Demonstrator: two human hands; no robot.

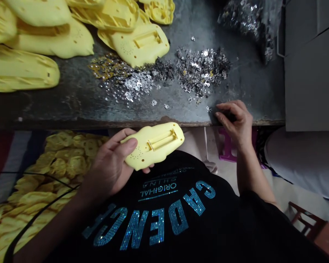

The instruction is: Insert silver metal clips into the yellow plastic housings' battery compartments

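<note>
My left hand [116,160] grips a yellow plastic shell [156,146], thumb on top and fingers beneath, just off the workbench's front edge. The shell's face shows a long battery slot, a cluster of small holes and screw holes. Over the bench's edge, my right hand [237,118] is closed in a pinch, thumb and forefinger near each other. Beside those fingertips is a small metal contact plate [209,109]; whether anything sits between them I cannot make out. Behind lie a heap of silvery metal contacts [201,69] and a second heap of silver and brassy ones [128,80].
Yellow shells are piled on the workbench [79,109] at the back left, one shell [139,42] resting by the metal heaps. A clear bag of metal parts [244,18] stands back right, near a grey cabinet [312,73]. Below left, many yellow pieces [44,197] fill the space. A black cable crosses there.
</note>
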